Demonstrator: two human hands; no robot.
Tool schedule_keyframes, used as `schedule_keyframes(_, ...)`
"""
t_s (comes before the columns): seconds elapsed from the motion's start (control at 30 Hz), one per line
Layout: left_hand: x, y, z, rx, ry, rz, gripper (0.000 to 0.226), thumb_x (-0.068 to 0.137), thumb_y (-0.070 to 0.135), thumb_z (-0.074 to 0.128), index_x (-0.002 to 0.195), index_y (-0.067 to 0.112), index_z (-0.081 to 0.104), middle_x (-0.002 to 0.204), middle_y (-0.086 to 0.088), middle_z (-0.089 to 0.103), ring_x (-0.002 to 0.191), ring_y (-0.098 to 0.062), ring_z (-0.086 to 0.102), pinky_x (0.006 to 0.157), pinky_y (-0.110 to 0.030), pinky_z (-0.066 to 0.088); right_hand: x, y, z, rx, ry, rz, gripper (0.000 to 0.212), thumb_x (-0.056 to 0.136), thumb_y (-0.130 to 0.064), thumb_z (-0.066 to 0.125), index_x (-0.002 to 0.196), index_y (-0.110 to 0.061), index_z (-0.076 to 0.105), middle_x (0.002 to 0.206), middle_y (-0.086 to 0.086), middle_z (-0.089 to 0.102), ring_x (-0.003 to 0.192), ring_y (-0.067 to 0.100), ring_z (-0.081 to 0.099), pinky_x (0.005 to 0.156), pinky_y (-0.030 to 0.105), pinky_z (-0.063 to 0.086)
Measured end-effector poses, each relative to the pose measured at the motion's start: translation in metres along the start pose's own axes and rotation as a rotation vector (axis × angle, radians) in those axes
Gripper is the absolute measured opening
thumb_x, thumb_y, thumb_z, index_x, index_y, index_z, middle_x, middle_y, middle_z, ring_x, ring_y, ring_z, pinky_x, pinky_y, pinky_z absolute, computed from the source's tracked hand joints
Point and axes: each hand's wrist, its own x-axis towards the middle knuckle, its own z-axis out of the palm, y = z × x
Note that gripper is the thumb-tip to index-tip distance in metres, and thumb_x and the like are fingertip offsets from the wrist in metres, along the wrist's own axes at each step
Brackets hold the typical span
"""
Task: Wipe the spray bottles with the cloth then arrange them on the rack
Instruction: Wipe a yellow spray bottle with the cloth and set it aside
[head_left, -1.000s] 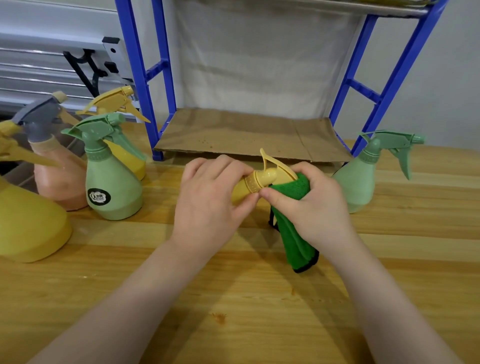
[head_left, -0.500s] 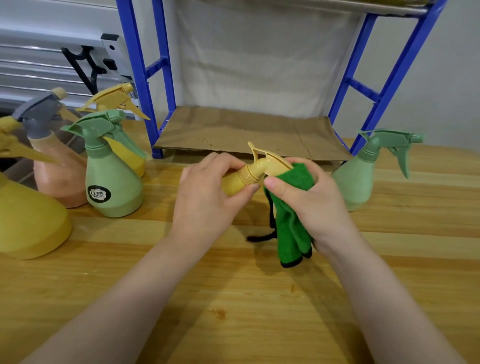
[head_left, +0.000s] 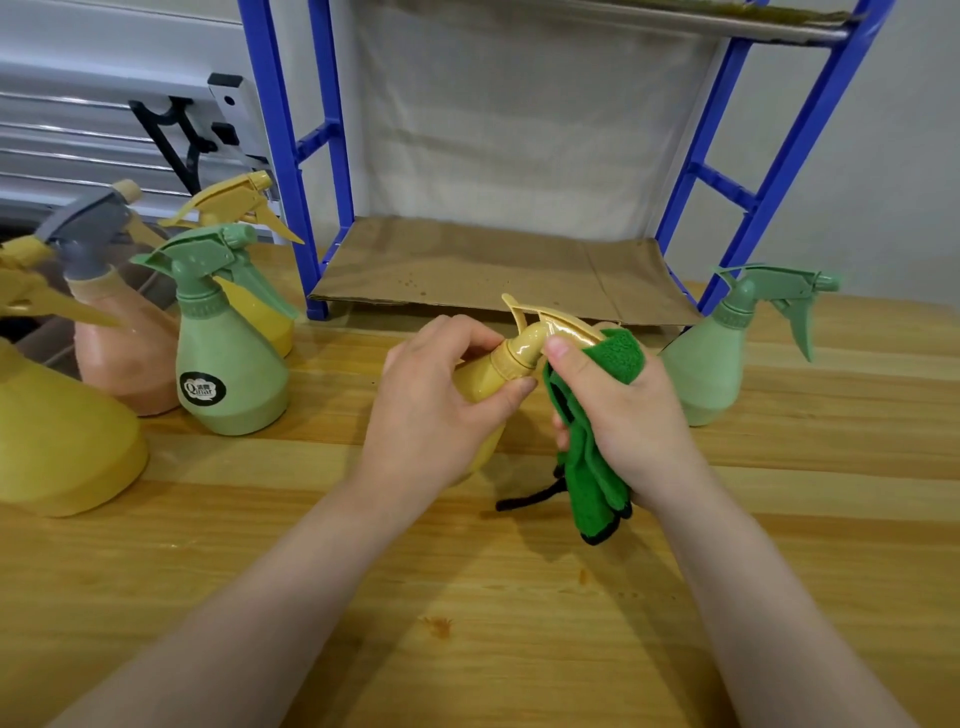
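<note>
Leftmost, large yellow bottle (head_left: 57, 441): cut off by the frame edge; stood on the wooden table (head_left: 467, 623); its yellow trigger is seen above it
Peach bottle (head_left: 124, 358): grey spray head; stood just behind the large yellow one
Labelled green bottle (head_left: 228, 374): upright, a round black sticker on its front; set just beside the peach bottle
Rear yellow bottle (head_left: 244, 208): mostly hidden behind the labelled green one; only the head and a strip of body are seen
Left hand (head_left: 441, 405): fingers and thumb are curled round the body of the held yellow bottle (head_left: 524, 348); the bottle is tilted, neck up and to the right, above the table in front of the rack
Rack (head_left: 779, 156): blue uprights; brown cardboard (head_left: 493, 270) is laid on its lowest shelf
Right hand (head_left: 628, 415): the green cloth (head_left: 592, 483) is gripped in the curled fingers; the thumb is pressed at the bottle's neck, the cloth wrapped against the spray head; a black-edged corner hangs down
Plain green bottle (head_left: 717, 364): upright on the table beside the rack's right leg, nozzle pointed right
</note>
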Motion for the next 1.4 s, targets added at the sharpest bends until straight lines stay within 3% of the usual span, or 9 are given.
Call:
schedule_keyframes(0.17,0.001,-0.006,-0.002,0.03,-0.012,0.007,0.024,0.077,0.046,0.07,0.096,0.035,0.059,0.09,0.019,0.059,0.089,-0.001,0.056,0.084,-0.035,0.049,0.002,-0.001,-0.017,0.08,-0.289,0.123,0.014,0.085,-0.018,0.069,0.089,-0.005,0.067,0.074,0.01,0.067,0.066,0.023,0.065,0.063,0.035,0.056)
schedule_keyframes(0.33,0.017,-0.023,-0.016,-0.186,0.147,-0.246,0.019,0.083,0.035,0.074,0.094,0.029,0.06,0.087,0.015,0.063,0.079,0.009,0.055,0.073,-0.01,0.044,-0.007,0.002,-0.011,0.33,-0.704,0.302,0.038,0.087,0.01,0.059,0.125,0.009,0.055,0.107,0.022,0.069,0.095,0.031,0.068,0.086,0.041,0.057)
schedule_keyframes(0.43,0.02,-0.031,-0.023,-0.184,0.155,-0.253,0.021,0.084,0.036,0.074,0.097,0.027,0.061,0.091,0.015,0.065,0.086,0.004,0.058,0.078,-0.012,0.044,-0.012,0.002,0.011,0.198,-0.551,0.324,0.024,0.097,-0.009,0.057,0.115,0.005,0.06,0.092,0.012,0.073,0.077,0.022,0.069,0.072,0.035,0.06)
schedule_keyframes(0.6,0.015,-0.023,-0.013,-0.163,0.055,-0.171,0.026,0.082,0.034,0.075,0.101,0.021,0.064,0.097,0.011,0.067,0.094,-0.003,0.06,0.083,-0.018,0.047,-0.008,-0.006,0.004,0.192,-0.268,0.227,0.041,0.086,-0.045,0.058,0.098,-0.007,0.067,0.082,0.007,0.07,0.068,0.017,0.062,0.064,0.029,0.054)
schedule_keyframes(0.83,0.004,-0.01,-0.001,-0.3,-0.052,-0.161,0.021,0.081,0.026,0.076,0.097,0.025,0.063,0.094,0.013,0.068,0.093,-0.003,0.062,0.084,-0.022,0.05,-0.006,-0.004,-0.002,0.09,-0.143,-0.033,0.043,0.086,-0.041,0.057,0.077,0.002,0.057,0.055,0.005,0.053,0.045,0.016,0.049,0.046,0.025,0.044)
schedule_keyframes(0.93,0.002,-0.009,0.002,-0.369,-0.072,-0.189,0.022,0.082,0.028,0.075,0.101,0.027,0.065,0.095,0.015,0.07,0.094,-0.003,0.062,0.085,-0.025,0.05,-0.006,-0.001,-0.006,-0.079,-0.125,-0.156,0.039,0.087,-0.043,0.057,0.064,-0.012,0.058,0.053,0.001,0.051,0.047,0.014,0.048,0.048,0.026,0.042)
schedule_keyframes(1.17,0.002,-0.004,0.011,-0.441,-0.143,-0.259,0.026,0.084,0.028,0.074,0.109,0.027,0.067,0.102,0.013,0.071,0.097,-0.005,0.063,0.085,-0.024,0.049,-0.021,-0.001,-0.036,0.086,-0.222,0.009,0.02,0.075,-0.022,0.074,0.095,-0.023,0.072,0.087,0.0,0.072,0.079,0.015,0.068,0.071,0.028,0.055)
schedule_keyframes(1.3,0.008,0.0,0.019,-0.547,-0.162,-0.34,0.025,0.083,0.026,0.074,0.108,0.024,0.068,0.104,0.003,0.073,0.102,-0.018,0.066,0.093,-0.042,0.053,-0.04,0.003,-0.057,0.012,-0.176,0.059,0.011,0.087,-0.012,0.069,0.097,-0.018,0.07,0.079,-0.002,0.069,0.07,0.011,0.065,0.062,0.022,0.05)
schedule_keyframes(1.4,0.014,0.01,0.029,-0.565,-0.176,-0.357,0.029,0.083,0.02,0.076,0.111,0.019,0.066,0.109,-0.003,0.072,0.106,-0.02,0.065,0.096,-0.038,0.052,-0.05,0.005,-0.072,-0.081,-0.118,0.14,0.006,0.092,-0.023,0.066,0.096,-0.023,0.07,0.078,-0.002,0.069,0.07,0.011,0.064,0.062,0.026,0.05)
